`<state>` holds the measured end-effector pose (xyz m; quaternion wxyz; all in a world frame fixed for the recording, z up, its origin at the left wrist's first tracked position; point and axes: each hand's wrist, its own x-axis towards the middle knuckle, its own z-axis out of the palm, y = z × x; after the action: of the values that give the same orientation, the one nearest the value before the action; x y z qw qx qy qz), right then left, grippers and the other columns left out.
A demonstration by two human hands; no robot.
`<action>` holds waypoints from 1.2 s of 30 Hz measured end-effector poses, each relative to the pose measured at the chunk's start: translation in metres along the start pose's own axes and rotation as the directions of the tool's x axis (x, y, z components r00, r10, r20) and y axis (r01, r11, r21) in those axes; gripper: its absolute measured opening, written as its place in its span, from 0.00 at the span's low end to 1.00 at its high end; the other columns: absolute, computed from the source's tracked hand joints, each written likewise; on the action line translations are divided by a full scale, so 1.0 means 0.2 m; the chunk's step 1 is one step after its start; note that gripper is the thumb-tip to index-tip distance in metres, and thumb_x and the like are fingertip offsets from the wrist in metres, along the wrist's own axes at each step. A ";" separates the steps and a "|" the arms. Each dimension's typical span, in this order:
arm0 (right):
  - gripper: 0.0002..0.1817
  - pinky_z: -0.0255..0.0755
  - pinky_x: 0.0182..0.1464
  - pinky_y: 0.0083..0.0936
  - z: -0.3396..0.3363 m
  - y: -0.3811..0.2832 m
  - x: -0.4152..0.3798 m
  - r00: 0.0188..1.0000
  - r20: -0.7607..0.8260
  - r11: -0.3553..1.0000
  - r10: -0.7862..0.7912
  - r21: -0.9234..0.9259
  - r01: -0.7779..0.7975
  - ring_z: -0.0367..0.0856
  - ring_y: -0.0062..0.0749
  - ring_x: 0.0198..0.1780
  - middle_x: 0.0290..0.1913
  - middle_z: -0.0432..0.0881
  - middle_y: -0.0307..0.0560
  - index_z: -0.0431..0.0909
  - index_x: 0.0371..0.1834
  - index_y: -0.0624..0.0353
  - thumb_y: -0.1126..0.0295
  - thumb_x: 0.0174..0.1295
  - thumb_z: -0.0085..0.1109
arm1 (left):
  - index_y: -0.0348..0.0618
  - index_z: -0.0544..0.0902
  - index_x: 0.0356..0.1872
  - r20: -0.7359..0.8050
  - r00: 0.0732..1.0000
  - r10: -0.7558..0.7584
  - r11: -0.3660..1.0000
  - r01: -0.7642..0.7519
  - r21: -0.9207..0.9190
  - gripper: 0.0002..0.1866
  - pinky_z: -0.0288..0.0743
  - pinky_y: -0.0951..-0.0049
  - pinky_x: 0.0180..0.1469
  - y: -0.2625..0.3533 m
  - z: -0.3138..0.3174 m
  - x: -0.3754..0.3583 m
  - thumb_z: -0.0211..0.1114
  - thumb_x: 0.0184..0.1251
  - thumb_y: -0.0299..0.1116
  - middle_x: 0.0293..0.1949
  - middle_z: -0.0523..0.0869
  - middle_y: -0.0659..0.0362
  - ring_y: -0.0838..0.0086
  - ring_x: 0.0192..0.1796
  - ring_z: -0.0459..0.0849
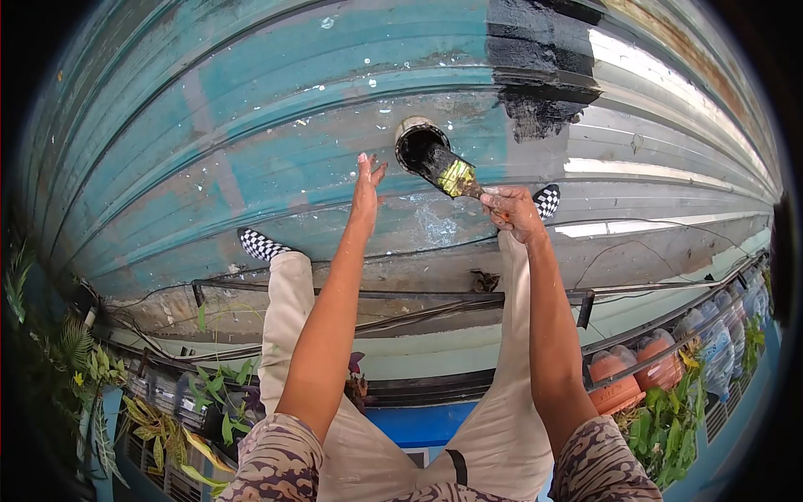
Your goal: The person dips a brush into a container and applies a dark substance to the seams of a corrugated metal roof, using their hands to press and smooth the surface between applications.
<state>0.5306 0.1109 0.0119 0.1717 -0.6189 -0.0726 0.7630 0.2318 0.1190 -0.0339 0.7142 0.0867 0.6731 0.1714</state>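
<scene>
A wide paintbrush (pixel 457 177) with a yellow-green band is in my right hand (pixel 512 209), its fingers closed round the handle. Black paint coats the bristles, which reach over the mouth of a paint can (pixel 403 134). Dark paint shows inside the can, and its rim is smeared. Left of the can, my left hand (pixel 366 186) hovers with fingers apart and nothing in it. A patch of wet-looking black paint (pixel 542 75) covers part of the corrugated metal roof (pixel 335 109) beyond my right hand.
My checkered shoes (pixel 263 244) stand on the roof, wide apart. A dark metal rail (pixel 401 294) and cables run along the near edge. Below are potted plants (pixel 226 402), orange pots (pixel 612 372) and clear plastic bottles (pixel 716 343). Silver strips (pixel 640 171) lie on the right.
</scene>
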 end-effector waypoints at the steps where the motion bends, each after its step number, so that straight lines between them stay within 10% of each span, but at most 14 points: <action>1: 0.08 0.51 0.14 0.16 -0.04 0.02 0.01 0.999 0.044 0.999 -0.002 0.045 0.000 0.64 0.15 0.15 0.24 0.81 0.44 0.83 0.33 0.67 0.72 0.60 0.68 | 0.48 0.49 0.78 0.002 1.000 0.002 1.000 -0.002 0.002 0.51 0.45 0.40 0.73 -0.02 -0.01 -0.03 0.31 0.65 0.78 0.76 0.60 0.51 0.56 0.80 0.50; 20: 0.11 0.56 0.17 0.17 -0.35 0.20 0.25 0.862 0.507 0.923 0.015 0.325 -0.207 0.64 0.17 0.15 0.29 0.83 0.48 0.84 0.42 0.67 0.72 0.59 0.68 | 0.42 0.62 0.73 -0.055 0.976 -0.212 0.977 0.210 -0.048 0.47 0.68 0.58 0.65 -0.40 0.00 -0.43 0.34 0.69 0.74 0.68 0.72 0.45 0.60 0.71 0.69; 28: 0.14 0.55 0.17 0.17 -0.82 0.17 0.02 0.943 0.266 0.851 -0.199 0.523 0.032 0.64 0.17 0.16 0.27 0.80 0.45 0.82 0.46 0.67 0.74 0.58 0.68 | 0.41 0.67 0.70 -0.033 0.968 -0.251 0.966 0.252 0.064 0.45 0.71 0.59 0.62 -0.40 0.01 -0.53 0.34 0.71 0.72 0.63 0.77 0.45 0.60 0.65 0.76; 33: 0.09 0.53 0.18 0.14 -1.09 -0.13 -0.18 0.895 -0.407 0.981 -0.185 -0.128 0.145 0.65 0.12 0.19 0.23 0.76 0.32 0.85 0.39 0.66 0.73 0.58 0.70 | 0.40 0.71 0.67 -0.024 0.971 -0.239 0.967 0.240 0.084 0.41 0.73 0.61 0.60 -0.41 0.02 -0.55 0.36 0.74 0.68 0.59 0.81 0.49 0.64 0.61 0.79; 36: 0.12 0.62 0.21 0.22 -1.25 -0.15 -0.01 0.789 -0.427 0.826 -0.442 -0.537 0.173 0.69 0.25 0.17 0.23 0.79 0.38 0.85 0.40 0.65 0.68 0.58 0.70 | 0.40 0.72 0.66 -0.047 0.964 -0.262 0.959 0.266 0.096 0.41 0.74 0.61 0.59 -0.42 0.04 -0.53 0.35 0.74 0.68 0.59 0.81 0.49 0.64 0.61 0.79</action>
<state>0.7792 0.1127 -0.0320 0.1555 -0.8074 -0.3077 0.4788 0.2477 0.0039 0.0350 0.7138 0.0292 0.6985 0.0417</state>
